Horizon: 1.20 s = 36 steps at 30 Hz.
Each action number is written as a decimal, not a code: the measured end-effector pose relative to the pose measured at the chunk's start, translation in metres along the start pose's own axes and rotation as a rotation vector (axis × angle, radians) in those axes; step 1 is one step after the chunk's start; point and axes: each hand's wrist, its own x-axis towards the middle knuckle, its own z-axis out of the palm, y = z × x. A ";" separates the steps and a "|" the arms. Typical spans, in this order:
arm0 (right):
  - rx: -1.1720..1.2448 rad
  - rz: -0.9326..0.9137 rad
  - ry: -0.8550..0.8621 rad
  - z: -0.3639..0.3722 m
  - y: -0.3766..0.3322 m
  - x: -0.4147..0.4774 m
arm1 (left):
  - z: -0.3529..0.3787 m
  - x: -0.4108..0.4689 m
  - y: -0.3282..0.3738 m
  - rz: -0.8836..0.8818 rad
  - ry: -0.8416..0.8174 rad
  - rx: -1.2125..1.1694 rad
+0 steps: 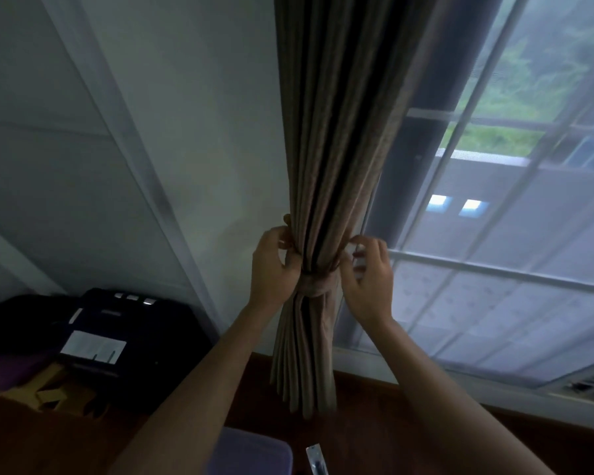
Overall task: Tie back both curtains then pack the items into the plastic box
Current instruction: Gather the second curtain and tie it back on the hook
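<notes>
One curtain [326,166] hangs gathered beside the window [494,269], tie-back [318,286] wrapped around it. Left hand [275,269] fingers clamp the band's left end; right hand [371,272] fingers curl at the right edge, grip unclear. Risk: a loose knot slipping, releasing the folds.

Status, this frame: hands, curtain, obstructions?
Left hand grips tieback at curtain left edge. Right hand curled at right edge, hold unclear. Curtain bundled inside tieback. Nothing in the way.
</notes>
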 end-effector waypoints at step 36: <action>-0.313 -0.041 0.334 -0.034 -0.112 0.033 | -0.050 0.055 0.081 0.254 -0.082 0.093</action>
